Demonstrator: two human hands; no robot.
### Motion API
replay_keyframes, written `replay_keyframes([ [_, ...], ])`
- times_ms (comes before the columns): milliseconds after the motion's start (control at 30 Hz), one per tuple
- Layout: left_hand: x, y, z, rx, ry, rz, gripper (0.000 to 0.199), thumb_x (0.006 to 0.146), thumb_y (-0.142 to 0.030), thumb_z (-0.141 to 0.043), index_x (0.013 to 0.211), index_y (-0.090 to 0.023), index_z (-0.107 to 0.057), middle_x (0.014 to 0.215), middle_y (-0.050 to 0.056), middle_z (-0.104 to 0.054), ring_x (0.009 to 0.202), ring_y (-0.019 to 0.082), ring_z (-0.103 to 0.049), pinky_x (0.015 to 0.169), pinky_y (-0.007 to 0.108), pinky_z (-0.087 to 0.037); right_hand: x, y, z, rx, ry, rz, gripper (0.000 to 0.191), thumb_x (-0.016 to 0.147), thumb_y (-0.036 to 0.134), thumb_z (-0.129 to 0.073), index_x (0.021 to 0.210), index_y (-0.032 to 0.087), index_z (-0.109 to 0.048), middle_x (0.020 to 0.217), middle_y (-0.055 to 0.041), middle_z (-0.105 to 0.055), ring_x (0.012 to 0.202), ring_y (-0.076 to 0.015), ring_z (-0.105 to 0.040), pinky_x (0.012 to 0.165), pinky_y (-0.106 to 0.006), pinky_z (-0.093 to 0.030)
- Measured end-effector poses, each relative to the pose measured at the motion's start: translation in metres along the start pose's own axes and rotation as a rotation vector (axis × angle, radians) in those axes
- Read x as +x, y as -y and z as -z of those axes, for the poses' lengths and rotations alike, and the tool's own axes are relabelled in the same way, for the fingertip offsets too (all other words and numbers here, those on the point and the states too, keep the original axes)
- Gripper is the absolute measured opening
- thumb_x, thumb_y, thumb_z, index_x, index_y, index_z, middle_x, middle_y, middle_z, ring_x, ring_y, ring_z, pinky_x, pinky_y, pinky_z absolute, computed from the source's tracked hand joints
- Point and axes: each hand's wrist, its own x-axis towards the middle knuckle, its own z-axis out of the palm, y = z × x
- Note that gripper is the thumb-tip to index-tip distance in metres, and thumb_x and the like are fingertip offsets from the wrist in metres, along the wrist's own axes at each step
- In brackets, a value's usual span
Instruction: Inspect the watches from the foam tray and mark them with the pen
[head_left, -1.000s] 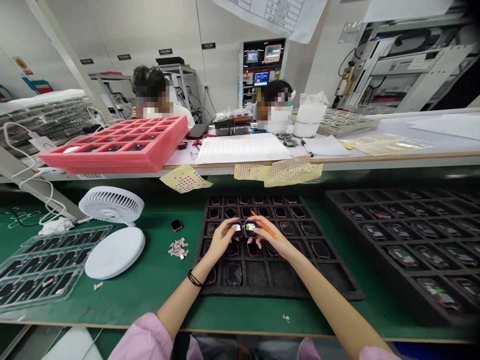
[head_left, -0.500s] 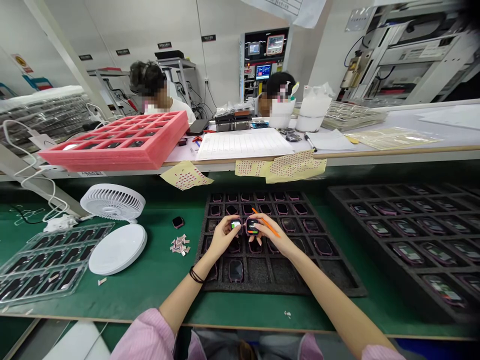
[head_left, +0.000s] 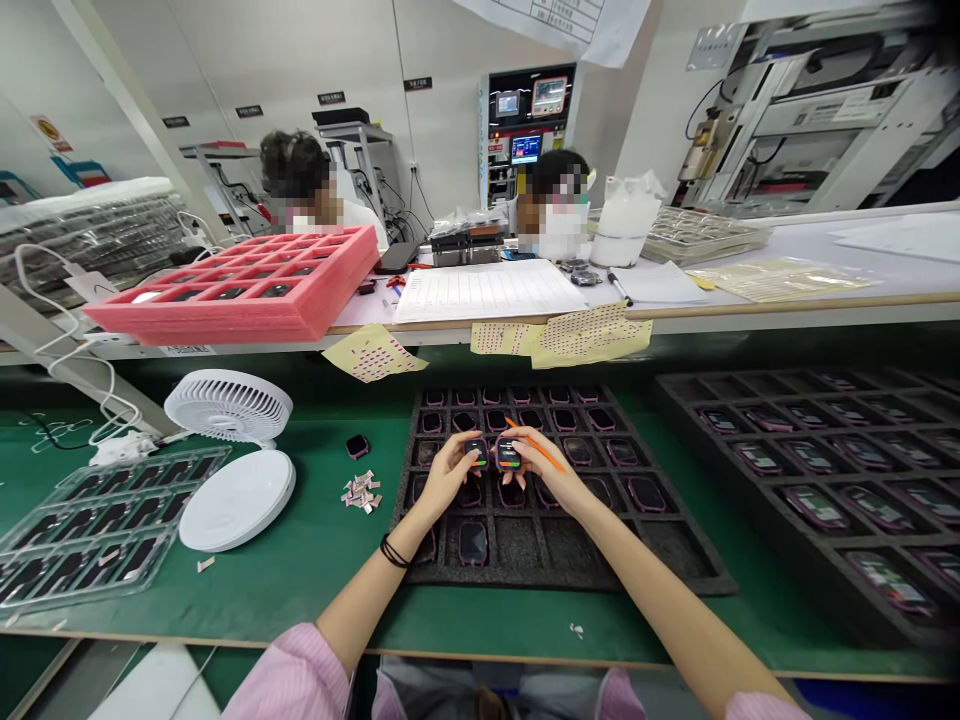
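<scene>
My left hand point(head_left: 448, 472) is closed around a smartwatch point(head_left: 475, 453) with a lit screen, its thumb on the display. A second lit smartwatch point(head_left: 508, 456) is gripped in my right hand point(head_left: 541, 462), the thumb resting on its face. Both watches are held side by side above a black foam tray point(head_left: 517, 540). An orange stick point(head_left: 536, 444), pen-like, is tucked along the fingers of my right hand. Several dark-screened watches with purplish frames, such as this watch point(head_left: 472, 543), lie in the tray's compartments; some are hidden under my hands.
Another foam tray point(head_left: 757, 540) of watches stands at the right. To the left are a lone watch point(head_left: 358, 446), small paper tabs point(head_left: 361, 492), a white fan point(head_left: 236, 500) and a clear plastic tray point(head_left: 75, 590). A shelf above holds a pink foam tray point(head_left: 300, 320); two people sit beyond it.
The left watch's screen has gone from a white and green picture to a dark one with a coloured band. My hands have barely moved.
</scene>
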Motion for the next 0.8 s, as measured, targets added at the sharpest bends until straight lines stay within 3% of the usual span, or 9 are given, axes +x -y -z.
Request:
replay_keyframes([
  [133,0.001,0.002,0.000,0.000,-0.006,0.002,0.043,0.081,-0.045,-0.058,0.112,-0.016,-0.057,0.092,0.005,-0.061,0.061,0.010,-0.053,0.046,0.019,-0.038,0.002,-0.004,0.001,-0.014,-0.006,0.004,0.028,0.084,0.037,-0.059,0.106,0.021,-0.053,0.088,-0.0018,-0.059,0.060,-0.0152,-0.067,0.044,-0.023,-0.044],
  [333,0.002,0.004,0.002,-0.046,-0.003,0.024,0.041,0.086,-0.046,-0.050,0.114,-0.016,-0.056,0.093,0.006,-0.060,0.062,0.010,-0.057,0.047,0.020,-0.039,0.005,-0.012,0.003,-0.003,-0.036,0.000,0.055,0.066,0.025,-0.079,0.111,0.027,-0.047,0.105,-0.0036,-0.057,0.073,-0.0157,-0.067,0.046,-0.020,-0.047],
  [533,0.001,0.011,-0.001,-0.054,0.031,-0.050,0.060,0.073,-0.030,-0.072,0.125,-0.019,-0.044,0.113,0.010,-0.057,0.093,0.017,-0.059,0.067,0.022,-0.047,0.005,-0.014,0.005,0.004,-0.054,0.020,0.051,0.066,0.024,-0.078,0.107,0.026,-0.048,0.100,-0.0028,-0.059,0.071,-0.0165,-0.069,0.045,-0.019,-0.046],
  [800,0.002,0.011,-0.001,-0.050,0.025,-0.065,0.058,0.073,-0.030,-0.071,0.124,-0.019,-0.044,0.108,0.009,-0.060,0.094,0.018,-0.059,0.074,0.027,-0.047,0.006,-0.011,0.004,-0.018,-0.069,0.055,0.052,0.068,0.026,-0.077,0.111,0.027,-0.047,0.102,-0.0035,-0.058,0.069,-0.0151,-0.068,0.045,-0.020,-0.045],
])
